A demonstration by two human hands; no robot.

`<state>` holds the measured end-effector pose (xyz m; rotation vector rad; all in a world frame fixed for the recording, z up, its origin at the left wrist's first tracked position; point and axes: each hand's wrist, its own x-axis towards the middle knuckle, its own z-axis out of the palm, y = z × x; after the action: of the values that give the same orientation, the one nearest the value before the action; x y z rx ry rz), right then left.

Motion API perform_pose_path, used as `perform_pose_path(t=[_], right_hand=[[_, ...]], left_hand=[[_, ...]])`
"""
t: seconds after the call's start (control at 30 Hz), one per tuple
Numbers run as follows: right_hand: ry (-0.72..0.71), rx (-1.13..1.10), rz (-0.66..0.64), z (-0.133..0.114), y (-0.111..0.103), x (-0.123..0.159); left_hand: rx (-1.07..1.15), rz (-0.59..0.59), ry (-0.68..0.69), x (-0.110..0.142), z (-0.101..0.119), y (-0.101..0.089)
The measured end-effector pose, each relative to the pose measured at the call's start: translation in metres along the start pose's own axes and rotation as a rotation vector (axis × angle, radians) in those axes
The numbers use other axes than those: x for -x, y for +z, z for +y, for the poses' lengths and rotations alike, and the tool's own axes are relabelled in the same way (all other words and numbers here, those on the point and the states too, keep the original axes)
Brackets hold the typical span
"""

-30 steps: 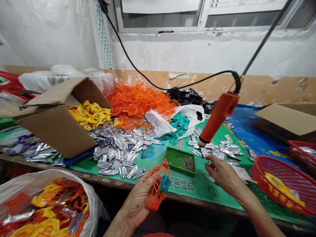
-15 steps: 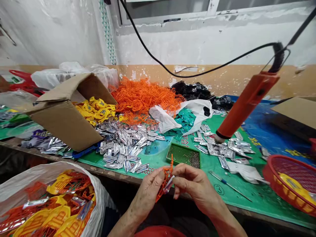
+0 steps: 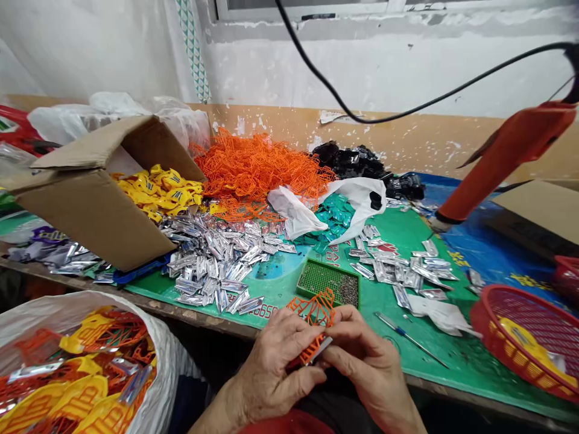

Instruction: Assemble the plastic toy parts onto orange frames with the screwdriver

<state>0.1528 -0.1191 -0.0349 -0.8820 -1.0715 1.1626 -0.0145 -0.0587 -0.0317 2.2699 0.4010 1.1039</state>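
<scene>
We look down on a green printed mat (image 3: 389, 343) below a peeling white wall (image 3: 362, 72), a cardboard box (image 3: 85, 211) tipped at left, an orange corded tool (image 3: 502, 163) cut off at right. Our left hand (image 3: 271, 367) and right hand (image 3: 366, 361), both curled nearly closed, pinch an orange plastic lattice (image 3: 316, 310) just over the table's edge; our fingers mostly hide a silver sachet (image 3: 320, 351) against it.
</scene>
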Motion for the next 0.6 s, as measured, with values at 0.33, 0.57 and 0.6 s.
perform_pose_path(t=[0.33, 0.57, 0.6], right_hand=[[-0.279, 0.167, 0.009, 0.011, -0.012, 0.013], [-0.274, 0.140, 0.048, 0.014, -0.012, 0.018], [-0.280, 0.145, 0.053, 0.014, -0.013, 0.018]], left_hand=[[-0.273, -0.091, 0.104, -0.002, 0.009, 0.000], [-0.352, -0.123, 0.118, -0.002, 0.014, -0.001], [-0.360, -0.125, 0.120, -0.003, 0.014, -0.001]])
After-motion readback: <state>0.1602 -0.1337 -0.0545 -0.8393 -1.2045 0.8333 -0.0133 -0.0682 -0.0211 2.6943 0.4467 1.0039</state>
